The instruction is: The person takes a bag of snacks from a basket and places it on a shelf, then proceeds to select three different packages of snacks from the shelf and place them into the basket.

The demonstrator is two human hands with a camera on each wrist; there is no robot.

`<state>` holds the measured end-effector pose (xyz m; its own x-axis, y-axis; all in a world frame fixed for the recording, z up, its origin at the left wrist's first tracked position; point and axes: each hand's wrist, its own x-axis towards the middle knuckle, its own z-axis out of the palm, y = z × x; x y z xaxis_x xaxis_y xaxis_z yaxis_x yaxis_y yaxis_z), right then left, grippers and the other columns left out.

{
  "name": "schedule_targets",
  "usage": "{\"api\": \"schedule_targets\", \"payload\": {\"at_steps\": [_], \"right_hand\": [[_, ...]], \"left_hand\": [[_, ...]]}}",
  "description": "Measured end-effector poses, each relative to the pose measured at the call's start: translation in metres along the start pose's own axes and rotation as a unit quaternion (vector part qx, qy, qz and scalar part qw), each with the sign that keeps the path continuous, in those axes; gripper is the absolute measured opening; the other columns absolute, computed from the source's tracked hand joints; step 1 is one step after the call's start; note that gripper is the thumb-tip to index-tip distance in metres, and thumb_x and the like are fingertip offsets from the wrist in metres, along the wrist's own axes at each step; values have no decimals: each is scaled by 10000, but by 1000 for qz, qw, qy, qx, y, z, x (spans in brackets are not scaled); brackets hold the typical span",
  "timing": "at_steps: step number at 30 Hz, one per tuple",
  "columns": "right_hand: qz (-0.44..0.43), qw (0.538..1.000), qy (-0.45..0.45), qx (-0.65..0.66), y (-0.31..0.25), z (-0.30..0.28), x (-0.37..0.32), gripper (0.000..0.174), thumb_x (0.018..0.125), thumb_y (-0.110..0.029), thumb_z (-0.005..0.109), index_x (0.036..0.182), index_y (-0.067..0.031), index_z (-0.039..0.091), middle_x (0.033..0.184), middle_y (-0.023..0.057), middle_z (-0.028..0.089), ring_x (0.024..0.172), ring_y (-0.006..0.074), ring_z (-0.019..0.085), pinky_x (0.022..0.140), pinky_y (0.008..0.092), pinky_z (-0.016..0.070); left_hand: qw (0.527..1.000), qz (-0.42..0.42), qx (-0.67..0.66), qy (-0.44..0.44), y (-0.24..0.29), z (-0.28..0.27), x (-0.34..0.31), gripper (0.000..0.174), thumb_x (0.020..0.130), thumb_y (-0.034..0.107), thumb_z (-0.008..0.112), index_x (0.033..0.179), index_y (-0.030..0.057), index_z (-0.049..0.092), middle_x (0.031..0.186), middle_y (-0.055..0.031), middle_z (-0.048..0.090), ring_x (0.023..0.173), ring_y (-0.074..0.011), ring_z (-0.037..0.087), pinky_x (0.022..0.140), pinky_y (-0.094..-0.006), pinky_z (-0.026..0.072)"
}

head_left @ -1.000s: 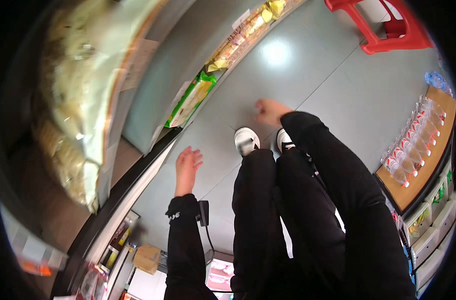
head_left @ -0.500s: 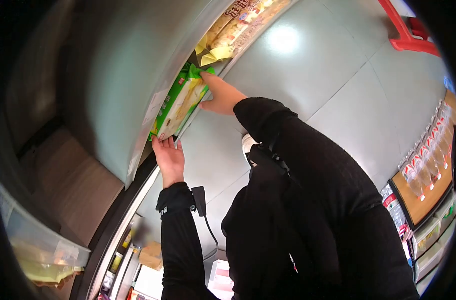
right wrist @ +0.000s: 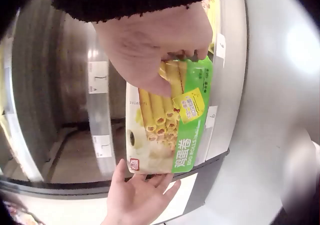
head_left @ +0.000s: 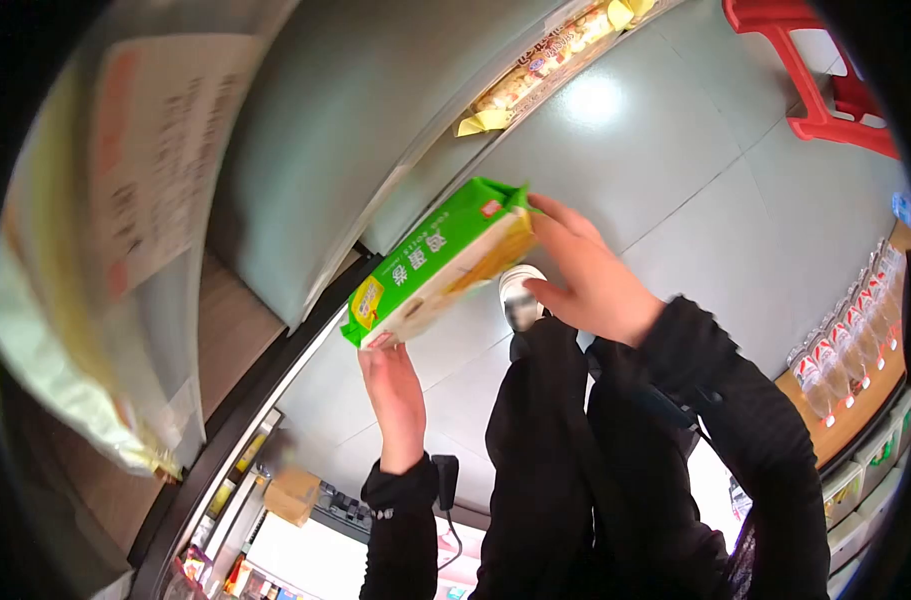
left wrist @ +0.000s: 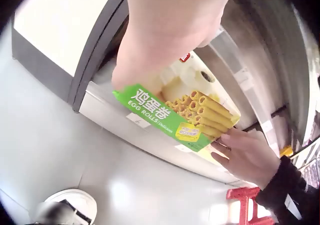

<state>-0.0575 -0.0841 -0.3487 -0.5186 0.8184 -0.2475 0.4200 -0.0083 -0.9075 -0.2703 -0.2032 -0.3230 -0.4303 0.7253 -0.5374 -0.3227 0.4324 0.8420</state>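
Note:
A green and cream egg roll pack [head_left: 430, 262] is held tilted in front of the shelf. My right hand [head_left: 600, 280] grips its upper end; in the right wrist view the thumb [right wrist: 159, 85] lies over the printed front and the other fingers bend round the end. My left hand [head_left: 393, 405] supports the lower end, palm turned up. Seen from the right wrist, the left hand's fingers [right wrist: 156, 181] reach out fairly straight under that end, their tips partly hidden by the pack. From the left wrist, the left hand [left wrist: 160, 35] covers one corner of it.
Shelf boards [head_left: 275, 170] with price labels [right wrist: 98, 77] stand close at the left. Yellow snack bags [head_left: 545, 70] lie on the low shelf. A red stool [head_left: 815, 70] is on the floor, and bottles [head_left: 845, 350] line a wooden-topped stand at the right.
Both hands came from in front of the shelf to the egg roll pack. They have since drawn it off the low shelf, out over the floor toward the body.

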Motion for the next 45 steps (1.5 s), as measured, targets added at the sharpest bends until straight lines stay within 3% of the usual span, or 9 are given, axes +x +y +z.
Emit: {"api": "schedule_targets", "payload": {"at_steps": [5,12,23,25,26,29,33,37,45], "right_hand": [[-45,997,1,71,-59,-50,-4,499,663,-10,572,1120,4,370,1053,160,418,971,305,414,843,336,331],[-221,951,214,38,-74,-26,85,337,652,-80,540,958,36,460,845,190,494,784,336,504,648,379,426],[-166,972,164,-25,-91,22,155,362,574,-143,566,894,14,501,826,175,528,812,312,520,695,351,427],[-214,947,225,-80,-88,22,146,347,576,-130,564,891,2,503,811,158,524,800,294,519,695,341,420],[-243,929,266,-83,-88,17,129,312,585,-109,551,876,-9,503,796,137,509,781,275,510,687,330,415],[-266,944,175,-91,-76,15,74,232,610,-46,500,840,-24,491,770,90,467,731,239,485,644,309,407],[-105,990,-11,-96,-15,43,49,322,649,-17,518,966,-20,465,855,97,473,813,268,491,678,339,417],[57,997,-32,-44,27,62,79,354,686,-74,521,1022,5,440,944,158,482,881,310,490,738,368,408],[65,993,94,28,66,110,164,381,617,-107,522,947,58,425,894,242,503,859,376,501,729,394,425]], "left_hand": [[992,116,28,-32,68,26,-19,466,802,204,497,1184,17,307,1181,-75,368,1088,-190,352,941,-340,224],[988,143,57,27,117,29,43,368,813,100,432,1150,-19,347,1142,-98,416,1053,-189,403,899,-311,297],[995,75,-37,51,115,-52,133,316,849,212,381,1093,13,399,1051,-121,458,953,-207,424,835,-307,308],[960,194,130,156,113,-31,121,361,841,218,390,1115,-17,382,1094,-141,439,1008,-223,404,875,-310,285],[802,280,501,167,117,-20,99,395,831,190,397,1138,-55,356,1150,-160,405,1055,-235,387,905,-320,270],[850,363,357,134,92,30,31,297,812,45,378,1094,-41,408,1117,-145,439,982,-223,464,822,-327,373],[923,-6,339,-184,32,31,4,223,787,4,438,1005,-10,485,923,-108,545,842,-139,518,707,-246,425],[957,-75,269,-78,-31,-4,64,355,783,21,432,1132,-15,375,965,-93,515,831,-123,496,731,-224,404],[945,-16,308,107,-52,-15,183,495,766,218,473,1172,-24,327,1183,-138,354,1062,-201,340,901,-329,245]]}}
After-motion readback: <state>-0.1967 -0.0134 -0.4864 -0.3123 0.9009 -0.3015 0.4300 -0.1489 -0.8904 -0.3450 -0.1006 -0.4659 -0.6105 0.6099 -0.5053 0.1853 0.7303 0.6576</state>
